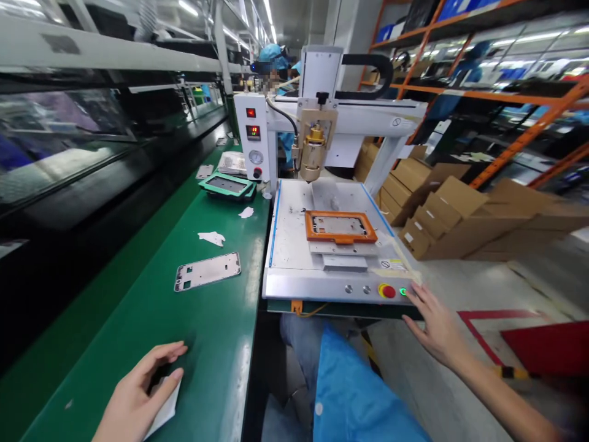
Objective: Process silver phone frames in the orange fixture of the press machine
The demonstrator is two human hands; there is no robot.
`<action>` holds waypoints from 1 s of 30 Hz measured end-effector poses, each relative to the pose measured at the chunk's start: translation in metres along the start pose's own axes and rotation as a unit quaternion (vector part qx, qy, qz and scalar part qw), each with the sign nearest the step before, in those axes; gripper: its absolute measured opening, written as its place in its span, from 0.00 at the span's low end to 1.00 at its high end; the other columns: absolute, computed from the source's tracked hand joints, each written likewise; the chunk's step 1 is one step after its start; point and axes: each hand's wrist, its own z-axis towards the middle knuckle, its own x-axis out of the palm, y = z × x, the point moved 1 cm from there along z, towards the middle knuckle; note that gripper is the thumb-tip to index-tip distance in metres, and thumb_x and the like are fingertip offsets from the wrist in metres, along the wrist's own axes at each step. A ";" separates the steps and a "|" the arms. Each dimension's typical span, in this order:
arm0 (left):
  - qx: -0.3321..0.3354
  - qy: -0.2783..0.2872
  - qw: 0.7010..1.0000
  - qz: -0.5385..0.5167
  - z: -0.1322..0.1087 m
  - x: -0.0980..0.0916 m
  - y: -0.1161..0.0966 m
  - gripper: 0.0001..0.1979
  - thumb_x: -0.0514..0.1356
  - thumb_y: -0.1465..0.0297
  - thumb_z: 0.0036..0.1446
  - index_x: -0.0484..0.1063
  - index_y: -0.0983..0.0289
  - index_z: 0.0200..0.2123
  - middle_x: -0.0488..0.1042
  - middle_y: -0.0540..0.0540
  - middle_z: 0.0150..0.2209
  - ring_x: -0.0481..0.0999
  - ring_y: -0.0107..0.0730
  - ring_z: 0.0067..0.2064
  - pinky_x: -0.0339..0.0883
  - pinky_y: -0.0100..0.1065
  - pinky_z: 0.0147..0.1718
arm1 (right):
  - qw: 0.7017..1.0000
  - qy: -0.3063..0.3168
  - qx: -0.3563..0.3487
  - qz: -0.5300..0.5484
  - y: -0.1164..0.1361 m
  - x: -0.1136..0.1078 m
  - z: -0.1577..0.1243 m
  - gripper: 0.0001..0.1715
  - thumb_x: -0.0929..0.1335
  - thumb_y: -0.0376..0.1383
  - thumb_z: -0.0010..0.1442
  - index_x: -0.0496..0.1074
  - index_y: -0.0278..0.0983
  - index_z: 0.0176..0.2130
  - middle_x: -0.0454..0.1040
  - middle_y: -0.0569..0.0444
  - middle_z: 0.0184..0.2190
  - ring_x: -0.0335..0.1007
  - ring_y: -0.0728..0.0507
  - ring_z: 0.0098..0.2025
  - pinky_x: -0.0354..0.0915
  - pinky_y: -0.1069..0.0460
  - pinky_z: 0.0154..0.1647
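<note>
My right hand (435,328) reaches to the front right corner of a benchtop machine (304,284), fingers spread and holding nothing. Its fingertips are beside the green-lit button (404,292); whether they touch the panel I cannot tell. My left hand (138,393) is low over the green bench, thumb and fingers apart. A white sheet-like piece (166,406) shows beneath its thumb, partly hidden by the hand. On the machine bed, an orange frame fixture (341,240) holds a phone-sized metal plate (338,225). A similar phone frame plate (209,272) lies on the bench, ahead of my left hand.
A gold dispensing head (313,153) hangs above the bed. A red stop button (387,291) sits left of the green one. Green fixtures (227,184) and white scraps (212,238) lie on the bench. Cardboard boxes (442,215) stand at right. A person in a blue cap (271,55) is behind.
</note>
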 end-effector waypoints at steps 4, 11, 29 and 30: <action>0.013 -0.007 1.000 0.003 0.001 0.001 -0.001 0.27 0.65 0.47 0.53 0.76 0.58 0.49 0.78 0.60 0.52 0.79 0.47 0.53 0.76 0.41 0.52 | 0.999 -0.027 0.008 -0.029 0.009 -0.005 0.004 0.23 0.63 0.44 0.68 0.71 0.37 0.57 0.66 0.44 0.64 0.61 0.31 0.66 0.65 0.34 0.62; 0.045 -0.001 0.999 -0.023 -0.002 0.008 -0.030 0.19 0.64 0.56 0.59 0.76 0.60 0.49 0.78 0.60 0.50 0.78 0.45 0.52 0.73 0.43 0.54 | 0.994 -0.102 0.044 0.023 0.032 -0.025 0.046 0.22 0.63 0.48 0.61 0.73 0.59 0.53 0.75 0.45 0.48 0.73 0.25 0.48 0.66 0.27 0.44; 0.005 -0.147 0.975 -0.169 0.004 0.003 -0.026 0.21 0.65 0.52 0.55 0.75 0.66 0.38 0.67 0.49 0.25 0.63 0.25 0.25 0.58 0.28 0.25 | 0.910 0.211 -0.229 0.273 0.352 0.094 0.301 0.54 0.76 0.46 0.56 0.54 0.34 0.71 0.61 0.35 0.67 0.57 0.26 0.68 0.57 0.31 0.67; 0.003 -0.144 0.974 -0.174 0.004 0.004 -0.025 0.21 0.65 0.52 0.55 0.75 0.66 0.38 0.66 0.49 0.25 0.62 0.25 0.25 0.57 0.28 0.25 | 0.910 0.210 -0.228 0.274 0.352 0.099 0.306 0.52 0.76 0.46 0.57 0.54 0.35 0.71 0.63 0.37 0.65 0.60 0.27 0.67 0.58 0.31 0.66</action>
